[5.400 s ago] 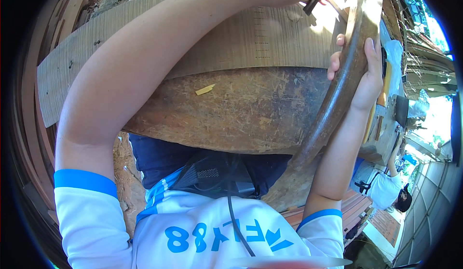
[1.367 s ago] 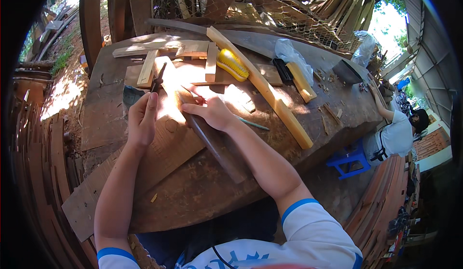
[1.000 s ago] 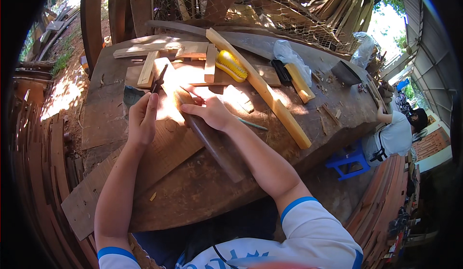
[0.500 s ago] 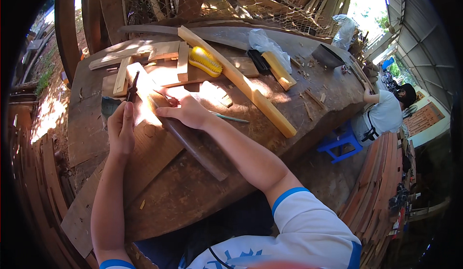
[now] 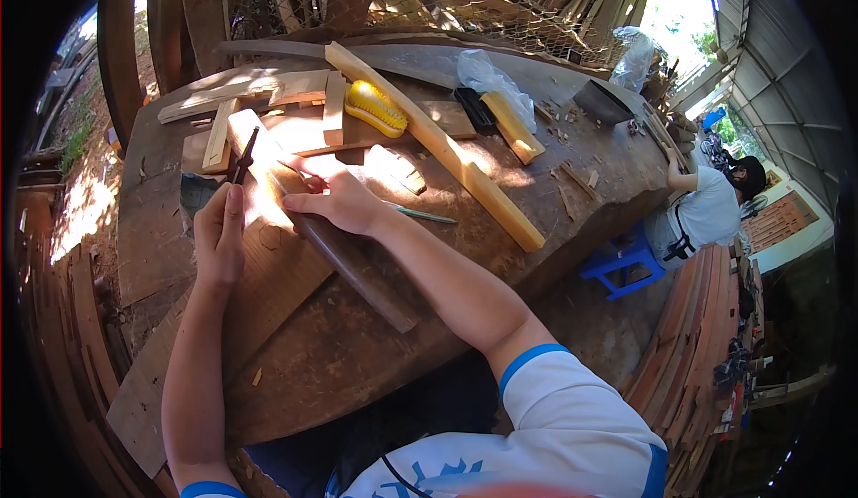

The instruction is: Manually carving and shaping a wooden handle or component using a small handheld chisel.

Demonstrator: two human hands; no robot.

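My left hand (image 5: pixel 223 243) grips a slim dark tool (image 5: pixel 245 155), its narrow end raised alongside the pale, sunlit top of a long wooden piece. That piece (image 5: pixel 357 279) runs diagonally toward me, brown and rounded at its near end. My right hand (image 5: pixel 344 201) is wrapped over its middle, thumb and fingers on the wood. Beneath both lies a flat board (image 5: pixel 273 275) on the worn workbench (image 5: pixel 420 319). Small pale blocks (image 5: pixel 219 136) and a greyish-green item (image 5: pixel 197 192) sit just beyond my hands.
A long yellowish batten (image 5: pixel 465 167), yellow brush (image 5: pixel 375 107), black object (image 5: pixel 475 109), plastic bag (image 5: pixel 500 78) and dark angled piece (image 5: pixel 601 100) share the bench. A person (image 5: pixel 693 208) works at right beside a blue stool (image 5: pixel 626 266). Timber stacks (image 5: pixel 679 337) and wire mesh surround the bench.
Since the oldest frame, the view has swung to show the bench and my left hand has come beside the wood with the tool. Lately, the scene has shifted leftward; both grips look unchanged.
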